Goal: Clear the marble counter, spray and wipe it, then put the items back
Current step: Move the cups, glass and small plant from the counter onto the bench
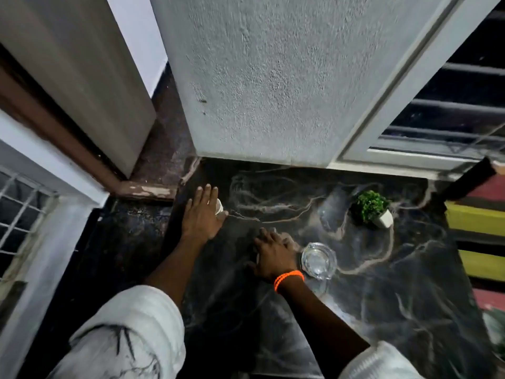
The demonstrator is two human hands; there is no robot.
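A person in white sleeves leans over a black, white-veined marble tabletop (382, 283) set against a textured grey wall (267, 77). The left hand (200, 214) reaches to the slab's far left edge, its fingers (209, 194) straight and close together, laid over a small white object (219, 207) that is mostly hidden beneath the palm; what it is cannot be made out. The right hand (273, 254), an orange beaded band (288, 279) at the wrist, rests palm down near the middle of the tabletop, fingers (266, 236) slightly curled over something pale that the blur leaves unclear, so whether they grip it cannot be told. Just beside that hand, to its right, a clear glass ashtray (318, 259) sits on the marble. Farther back and to the right, well apart from both hands, a small green plant in a white pot (374, 210) stands tilted on the surface. A barred window (451, 110) shows at upper right, and yellow-and-red striped fabric (481, 222) lies along the right edge.
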